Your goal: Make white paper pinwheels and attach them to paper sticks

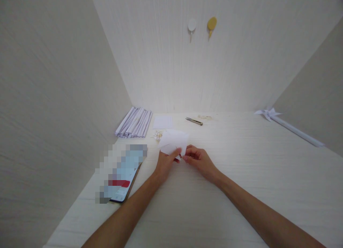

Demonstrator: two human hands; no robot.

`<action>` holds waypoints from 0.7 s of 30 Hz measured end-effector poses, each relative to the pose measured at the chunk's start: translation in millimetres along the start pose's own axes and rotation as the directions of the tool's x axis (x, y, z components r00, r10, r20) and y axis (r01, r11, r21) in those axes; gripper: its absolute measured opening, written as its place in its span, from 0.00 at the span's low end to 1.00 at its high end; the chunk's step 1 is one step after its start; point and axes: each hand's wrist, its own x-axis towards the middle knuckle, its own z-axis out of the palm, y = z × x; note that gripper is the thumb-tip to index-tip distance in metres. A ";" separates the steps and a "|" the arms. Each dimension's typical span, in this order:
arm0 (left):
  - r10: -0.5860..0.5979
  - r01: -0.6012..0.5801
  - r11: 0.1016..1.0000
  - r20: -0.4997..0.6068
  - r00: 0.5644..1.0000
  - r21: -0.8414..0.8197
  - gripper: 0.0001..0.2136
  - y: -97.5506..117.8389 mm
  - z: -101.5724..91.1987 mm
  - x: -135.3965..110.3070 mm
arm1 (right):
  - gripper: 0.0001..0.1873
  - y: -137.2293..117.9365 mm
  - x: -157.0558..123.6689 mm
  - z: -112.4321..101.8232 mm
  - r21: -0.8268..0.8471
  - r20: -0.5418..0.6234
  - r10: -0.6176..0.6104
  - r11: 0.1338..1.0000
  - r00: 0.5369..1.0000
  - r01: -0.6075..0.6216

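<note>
A square sheet of white paper [173,139] with slits cut into it is held up over the table. My left hand [166,164] is closed on its lower left part, thumb on top and fingers underneath. At the lower right corner of the sheet, my right hand [197,159] is closed, its thumb and fingertips pinching the paper's edge. Partly hidden behind the sheet lies a small heap of pale and gold bits [157,135], too small to name. A pair of thread snips [194,121] lies farther back.
A bundle of rolled white paper sticks [134,123] lies at the back left, beside a stack of square paper [162,122]. A phone [125,176] rests at left. A paper pinwheel on a stick [294,129] lies along the right wall. Two hooks hang on the back wall.
</note>
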 end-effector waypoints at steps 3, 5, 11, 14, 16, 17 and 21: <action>0.019 -0.019 1.000 -0.015 1.000 0.001 0.07 -1.1 0.2 0.6 | 0.06 -0.2 0.1 0.4 -0.020 -0.015 0.009 1.000 1.000 -0.009; 0.034 -0.034 0.999 -0.029 0.999 -0.012 0.07 -1.7 0.5 0.7 | 0.06 -0.7 0.0 0.9 -0.027 -0.017 0.012 1.000 1.000 -0.012; 0.046 -0.050 0.997 -0.066 0.997 -0.064 0.08 -3.7 2.3 0.0 | 0.06 -2.1 -0.7 2.4 -0.008 -0.034 0.021 1.000 0.999 -0.021; 0.045 -0.053 0.995 -0.097 0.994 -0.084 0.09 -4.2 3.9 -0.7 | 0.05 -2.9 -0.6 2.8 -0.013 -0.042 0.032 0.999 0.999 -0.032; 0.049 -0.059 0.994 -0.109 0.993 -0.093 0.09 -4.2 4.6 -0.9 | 0.05 -3.6 -0.6 2.9 -0.016 -0.043 0.037 0.999 0.998 -0.038; 0.050 -0.062 0.993 -0.117 0.992 -0.099 0.09 -3.9 4.6 -0.7 | 0.05 -3.8 -0.7 2.9 -0.017 -0.043 0.040 0.999 0.998 -0.040; 0.038 -0.065 0.986 -0.174 0.984 -0.154 0.09 -1.0 1.8 1.9 | 0.04 -3.3 -1.0 2.4 -0.028 -0.032 0.028 0.999 0.999 -0.029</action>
